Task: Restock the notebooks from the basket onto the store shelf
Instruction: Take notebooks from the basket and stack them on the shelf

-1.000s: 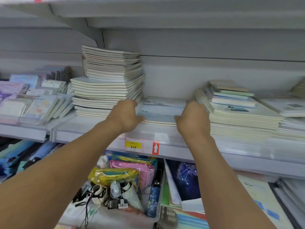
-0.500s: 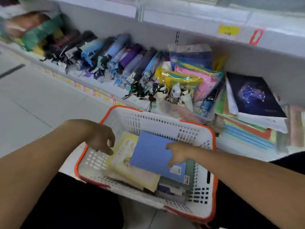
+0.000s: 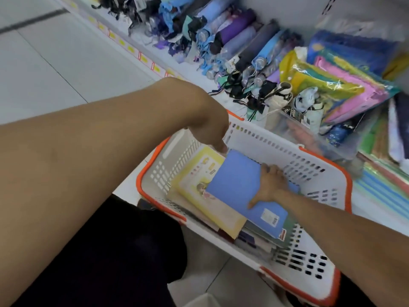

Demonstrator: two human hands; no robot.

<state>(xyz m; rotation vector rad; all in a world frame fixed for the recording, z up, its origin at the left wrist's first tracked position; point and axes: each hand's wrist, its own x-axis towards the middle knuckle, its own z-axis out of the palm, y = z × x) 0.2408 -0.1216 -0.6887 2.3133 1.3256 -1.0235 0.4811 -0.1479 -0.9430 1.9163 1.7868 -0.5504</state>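
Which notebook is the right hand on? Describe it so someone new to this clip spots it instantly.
Find the white basket with the orange rim on the floor before the shelves. On top of the pile inside lies the blue notebook, with the right hand on its far edge. Unlike the yellow illustrated notebook beside it, its cover is plain blue with a small white barcode sticker.

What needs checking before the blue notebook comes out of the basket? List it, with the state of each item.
1. Right hand on the blue notebook: ok, it lies on the cover near the right edge.
2. Fingers curled under that edge: cannot tell, the undersides are hidden.
3. Left hand in place: not ok, a fingertip is only at the notebook's far corner.
4. Nothing lying on top of the blue notebook: ok, it is topmost, overlapping the yellow notebook.
5. Lift path past the basket rim: ok, nothing is above it.
6. Space on the target shelf: cannot tell, it is out of view.
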